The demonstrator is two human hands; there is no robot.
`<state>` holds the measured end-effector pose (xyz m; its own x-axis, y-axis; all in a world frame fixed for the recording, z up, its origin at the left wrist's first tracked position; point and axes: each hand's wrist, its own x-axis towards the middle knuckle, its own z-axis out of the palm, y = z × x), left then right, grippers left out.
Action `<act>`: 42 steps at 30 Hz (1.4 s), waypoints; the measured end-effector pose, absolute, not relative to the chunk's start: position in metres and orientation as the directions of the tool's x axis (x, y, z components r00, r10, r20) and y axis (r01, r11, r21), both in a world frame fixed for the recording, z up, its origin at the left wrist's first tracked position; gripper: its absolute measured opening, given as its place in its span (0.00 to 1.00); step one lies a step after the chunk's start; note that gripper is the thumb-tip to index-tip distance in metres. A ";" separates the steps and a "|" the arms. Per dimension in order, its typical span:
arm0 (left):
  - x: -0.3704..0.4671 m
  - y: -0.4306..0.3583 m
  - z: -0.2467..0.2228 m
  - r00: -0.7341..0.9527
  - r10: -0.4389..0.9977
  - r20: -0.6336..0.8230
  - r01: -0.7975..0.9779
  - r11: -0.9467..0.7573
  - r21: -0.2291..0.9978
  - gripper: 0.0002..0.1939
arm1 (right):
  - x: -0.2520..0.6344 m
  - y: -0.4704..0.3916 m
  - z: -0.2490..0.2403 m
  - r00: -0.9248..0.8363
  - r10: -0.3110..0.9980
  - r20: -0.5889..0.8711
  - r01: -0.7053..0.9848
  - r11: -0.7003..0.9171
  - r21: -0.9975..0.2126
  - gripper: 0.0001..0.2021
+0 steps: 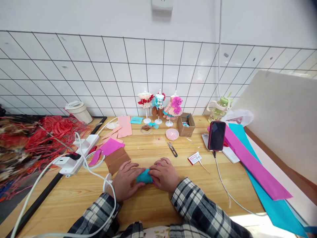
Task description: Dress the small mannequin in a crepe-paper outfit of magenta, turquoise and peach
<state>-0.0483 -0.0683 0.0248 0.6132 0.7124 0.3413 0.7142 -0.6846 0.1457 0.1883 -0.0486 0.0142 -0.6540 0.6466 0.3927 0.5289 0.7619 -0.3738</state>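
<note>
A small piece of teal crepe paper lies between my two hands near the front of the wooden table. My left hand grips its left end, with the thumb along the near edge and the fingers over the far side. At the other end, the curled fingers of my right hand pinch the paper, and a bit of magenta shows beneath them. Brown paper lies just beyond my left hand. A round white object stands by the left wrist, partly hidden by a cable.
Three mini dress forms in paper dresses stand near the wall. Thread snips, a pink bowl, a cardboard box and a phone lie ahead. Left are a power strip and cables; right, long magenta paper.
</note>
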 end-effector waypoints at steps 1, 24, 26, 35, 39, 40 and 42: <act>-0.046 -0.069 0.026 0.622 0.715 0.319 0.716 -0.684 0.137 0.22 | 0.188 -0.048 0.014 -0.653 0.645 0.397 0.529 0.763 -0.371 0.09; -0.004 -0.024 0.050 0.446 0.895 0.023 0.791 -0.407 0.457 0.10 | 0.260 -0.028 -0.020 -0.013 0.915 0.402 0.621 0.323 -0.714 0.12; 0.000 -0.019 0.047 0.479 0.878 -0.006 0.787 -0.427 0.445 0.08 | 0.258 -0.030 -0.017 -0.056 0.933 0.354 0.635 0.307 -0.708 0.11; 0.001 -0.011 0.044 0.555 0.821 -0.135 0.774 -0.450 0.445 0.13 | 0.252 -0.039 -0.006 -0.481 0.841 0.249 0.652 0.533 -0.539 0.07; -0.003 -0.013 0.045 0.524 0.831 -0.186 0.772 -0.371 0.517 0.22 | 0.249 -0.037 -0.006 -0.511 0.817 0.266 0.632 0.568 -0.528 0.06; -0.004 -0.015 0.048 0.518 0.834 -0.191 0.759 -0.345 0.552 0.24 | 0.249 -0.036 -0.002 -0.501 0.814 0.295 0.620 0.575 -0.533 0.06; -0.005 -0.018 0.060 0.514 0.833 -0.205 0.716 -0.285 0.638 0.29 | 0.249 -0.033 0.016 -0.465 0.804 0.371 0.599 0.594 -0.537 0.07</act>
